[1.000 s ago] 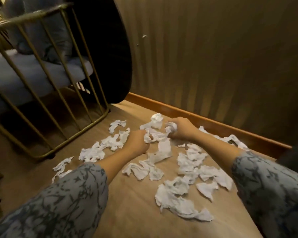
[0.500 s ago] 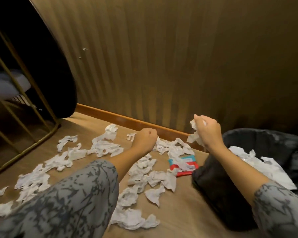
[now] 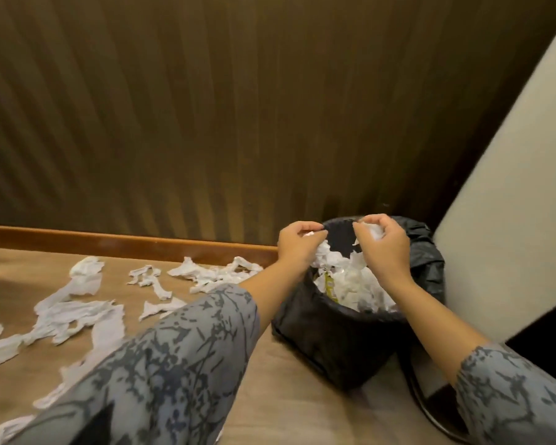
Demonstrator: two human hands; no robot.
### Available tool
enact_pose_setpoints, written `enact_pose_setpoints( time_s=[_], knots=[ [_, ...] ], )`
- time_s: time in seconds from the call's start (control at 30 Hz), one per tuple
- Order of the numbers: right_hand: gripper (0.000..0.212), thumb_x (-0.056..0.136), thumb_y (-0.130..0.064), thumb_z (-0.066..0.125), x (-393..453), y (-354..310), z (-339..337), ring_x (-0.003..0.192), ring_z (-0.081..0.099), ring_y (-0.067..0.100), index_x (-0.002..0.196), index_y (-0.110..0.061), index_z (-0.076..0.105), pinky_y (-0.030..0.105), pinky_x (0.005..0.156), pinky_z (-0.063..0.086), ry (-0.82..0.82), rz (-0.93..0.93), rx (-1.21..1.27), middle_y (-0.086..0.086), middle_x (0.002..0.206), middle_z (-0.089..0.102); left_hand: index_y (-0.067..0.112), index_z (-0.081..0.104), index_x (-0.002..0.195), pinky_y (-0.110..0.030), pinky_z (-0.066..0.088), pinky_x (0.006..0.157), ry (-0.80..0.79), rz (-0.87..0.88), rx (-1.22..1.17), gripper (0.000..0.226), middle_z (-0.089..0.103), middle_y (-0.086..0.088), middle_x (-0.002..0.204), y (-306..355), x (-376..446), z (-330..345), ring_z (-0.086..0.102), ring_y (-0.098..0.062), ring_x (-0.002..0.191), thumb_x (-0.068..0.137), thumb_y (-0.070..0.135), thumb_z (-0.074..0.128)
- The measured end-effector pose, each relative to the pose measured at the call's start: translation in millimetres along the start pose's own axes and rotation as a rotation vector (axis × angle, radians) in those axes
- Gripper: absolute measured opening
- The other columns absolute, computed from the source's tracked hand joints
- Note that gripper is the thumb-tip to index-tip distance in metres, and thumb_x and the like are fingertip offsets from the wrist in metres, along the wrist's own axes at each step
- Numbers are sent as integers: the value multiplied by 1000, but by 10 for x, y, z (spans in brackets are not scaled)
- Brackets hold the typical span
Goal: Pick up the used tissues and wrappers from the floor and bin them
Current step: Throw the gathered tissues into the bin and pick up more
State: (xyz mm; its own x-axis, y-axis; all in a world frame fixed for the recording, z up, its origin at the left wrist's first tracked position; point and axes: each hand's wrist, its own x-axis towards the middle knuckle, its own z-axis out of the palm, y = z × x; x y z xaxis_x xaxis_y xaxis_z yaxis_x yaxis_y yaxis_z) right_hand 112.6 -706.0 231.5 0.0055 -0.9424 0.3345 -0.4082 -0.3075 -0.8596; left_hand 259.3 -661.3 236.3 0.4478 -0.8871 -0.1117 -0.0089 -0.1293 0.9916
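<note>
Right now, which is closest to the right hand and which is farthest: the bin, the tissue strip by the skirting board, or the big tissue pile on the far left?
From the right hand:
1. Bin, directly under it.
2. Tissue strip, left, by the skirting board.
3. Big tissue pile, far left on the floor.

White tissues [image 3: 77,311], black bin [image 3: 341,342], grey marbled sleeves [image 3: 161,364], brown striped wall [image 3: 206,107].

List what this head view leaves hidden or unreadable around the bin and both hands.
- Bin depth: tissues in it cover the bottom.
- Left hand grip: curled fingers hide what it holds.
- Floor tissues under the left sleeve: hidden.
- Yellow wrapper print: too small.
</note>
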Motion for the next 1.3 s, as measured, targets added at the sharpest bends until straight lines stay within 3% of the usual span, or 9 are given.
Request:
enact_pose_setpoints(
  time_s=[0.27, 0.4, 0.53, 0.67, 0.77, 0.9, 1.03, 1.1, 1.3],
  knots=[
    [53, 79, -68, 60, -129, 204, -171, 120, 52, 19, 116, -31, 62, 54, 103, 41, -62, 44, -313, -3, 127, 60, 18, 69, 99, -22, 49, 68, -28, -93, -122, 15, 68, 2, 93, -100, -14, 260, 61, -14, 89, 87, 27, 68],
    [42, 79, -67, 60, -304, 65, 103, 114, 53, 17, 104, -34, 64, 51, 99, 43, -48, -37, -317, -7, 117, 63, 17, 69, 105, -20, 50, 66, 1, -41, -26, 15, 65, 4, 93, -146, -5, -216, 58, -8, 82, 92, 19, 60],
    [24, 87, -48, 64, -561, -178, 684, 99, 54, 16, 95, -26, 69, 47, 89, 49, -129, -191, -360, -4, 101, 67, 18, 68, 98, -27, 55, 81, -93, 104, 176, 10, 68, -1, 99, -279, 56, -1075, 63, -14, 92, 91, 16, 61],
    [19, 90, -38, 62, -855, -451, 1389, 86, 58, 13, 91, -23, 73, 46, 86, 51, -369, -387, -474, -6, 88, 69, 17, 69, 100, -27, 55, 79, -190, 171, 412, 13, 68, 1, 99, -714, 38, -1982, 64, -11, 91, 88, 17, 66],
    [19, 93, -36, 57, -1117, -626, 1833, 93, 53, 12, 99, -25, 71, 41, 100, 40, -704, -532, -679, -6, 97, 67, 15, 68, 102, -25, 54, 78, -162, 88, 440, 14, 69, -1, 102, -1191, 31, -2527, 65, -14, 91, 88, 16, 65],
    [19, 94, -32, 54, -1483, -728, 2272, 99, 53, 18, 103, -22, 67, 37, 99, 34, -908, -634, -789, 0, 102, 66, 12, 68, 103, -25, 53, 73, -172, -19, 471, 15, 68, -4, 96, -1649, 48, -3103, 66, -21, 90, 88, 15, 65],
    [33, 96, -36, 53, -1800, -648, 2558, 113, 49, 26, 125, -20, 54, 39, 96, 38, -1109, -497, -856, 8, 127, 52, 14, 67, 97, -20, 47, 71, -120, -64, 510, 9, 66, -1, 93, -2089, -177, -3566, 63, -21, 94, 89, 16, 64],
    [46, 95, -41, 55, -1997, -533, 2644, 120, 45, 28, 135, -19, 46, 41, 98, 39, -1162, -412, -875, 9, 136, 44, 24, 64, 96, -31, 49, 83, -130, -130, 625, 11, 66, 1, 98, -2405, -364, -3758, 61, -22, 100, 86, 25, 63],
    [119, 60, -96, 39, -3125, 11, 2757, 148, 1, 32, 153, -31, 7, 67, 112, 4, -960, 104, -815, 7, 162, 2, 32, 47, 123, -63, 14, 112, -127, -477, 1033, 72, 35, -10, 146, -3045, -713, -4153, 12, -36, 144, 62, 68, 61]
  ],
)
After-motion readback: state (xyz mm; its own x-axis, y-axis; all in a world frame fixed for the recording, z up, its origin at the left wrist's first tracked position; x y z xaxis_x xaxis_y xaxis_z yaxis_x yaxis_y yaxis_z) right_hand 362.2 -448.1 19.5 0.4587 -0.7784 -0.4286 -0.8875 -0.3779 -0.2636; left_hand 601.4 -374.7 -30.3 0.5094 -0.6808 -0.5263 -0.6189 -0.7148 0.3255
